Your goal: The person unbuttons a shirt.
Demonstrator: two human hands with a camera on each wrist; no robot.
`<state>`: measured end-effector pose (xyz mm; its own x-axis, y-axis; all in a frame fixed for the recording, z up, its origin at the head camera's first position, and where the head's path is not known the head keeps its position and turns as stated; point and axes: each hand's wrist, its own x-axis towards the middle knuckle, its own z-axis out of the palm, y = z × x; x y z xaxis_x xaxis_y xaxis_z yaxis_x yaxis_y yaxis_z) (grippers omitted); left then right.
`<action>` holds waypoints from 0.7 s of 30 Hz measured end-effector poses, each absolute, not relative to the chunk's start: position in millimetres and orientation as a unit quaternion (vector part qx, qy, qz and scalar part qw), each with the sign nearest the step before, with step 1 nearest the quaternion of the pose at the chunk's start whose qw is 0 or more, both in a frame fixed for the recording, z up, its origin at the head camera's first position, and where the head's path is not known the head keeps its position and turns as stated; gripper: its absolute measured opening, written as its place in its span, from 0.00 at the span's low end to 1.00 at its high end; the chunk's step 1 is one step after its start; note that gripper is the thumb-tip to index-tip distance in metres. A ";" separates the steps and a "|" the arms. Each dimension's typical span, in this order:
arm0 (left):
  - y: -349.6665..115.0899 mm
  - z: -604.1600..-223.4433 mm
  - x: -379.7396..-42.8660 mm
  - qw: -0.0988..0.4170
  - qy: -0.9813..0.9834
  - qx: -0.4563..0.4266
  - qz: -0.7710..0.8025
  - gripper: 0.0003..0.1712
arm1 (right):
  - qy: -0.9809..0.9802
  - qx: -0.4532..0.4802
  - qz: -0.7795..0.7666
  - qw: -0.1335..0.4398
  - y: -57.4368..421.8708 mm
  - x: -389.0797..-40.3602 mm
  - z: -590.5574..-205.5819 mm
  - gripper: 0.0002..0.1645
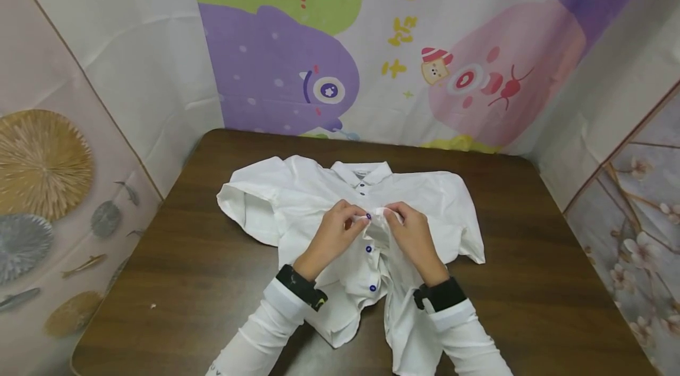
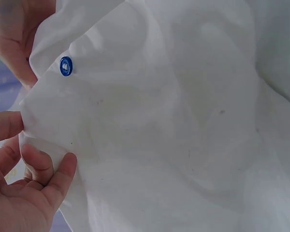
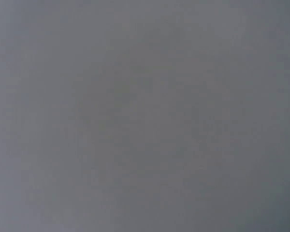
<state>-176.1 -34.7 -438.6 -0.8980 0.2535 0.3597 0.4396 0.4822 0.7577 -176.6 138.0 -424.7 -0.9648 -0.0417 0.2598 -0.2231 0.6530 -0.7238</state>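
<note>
White shirt (image 1: 303,205) lies on the brown table (image 1: 536,305), under & btwn both hands. L hand (image 1: 334,231) pinches one front edge right by a blue button (image 1: 369,216), thumb & index meeting there; its other fingers are curled in & hard to make out. R hand (image 1: 412,236) pinches the facing edge just beside, tips partly lost in the folds, so exact grip's hard to see. Both wrists angle inward, backs of hands mostly up, fingertips near each other but apart.

Dark straps (image 1: 299,286) ring both wrists; the forearms in white sleeves (image 1: 255,334) come in from the person's side & are cut off past there. Shirt's flap below R hand runs out of sight too, & R forearm hides pt. of it. Collar (image 1: 347,173) sits beyond the hands, w/ small buttons btwn; two more buttons (image 1: 369,249) show nearer the person, btwn the wrists. Cartoon cloth (image 1: 287,69) hangs well beyond.

Close up from L wrist: a blue button & two hands, both cut off; can't tell which is which. R wrist view's just blurry grey, can't tell what.
</note>
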 end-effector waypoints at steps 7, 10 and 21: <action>-39.9 -442.6 -173.8 0.072 -0.856 -0.188 -0.475 0.09 | -0.915 0.158 0.366 0.061 150.8 -165.8 -422.2 0.18; -44.7 -448.0 -172.1 0.064 -0.857 -0.178 -0.479 0.07 | -0.915 0.206 0.346 0.031 157.0 -157.1 -424.6 0.19; -58.3 -467.1 -164.7 0.037 -0.856 -0.197 -0.476 0.04 | -0.953 0.263 0.142 -0.042 167.3 -111.5 -456.2 0.25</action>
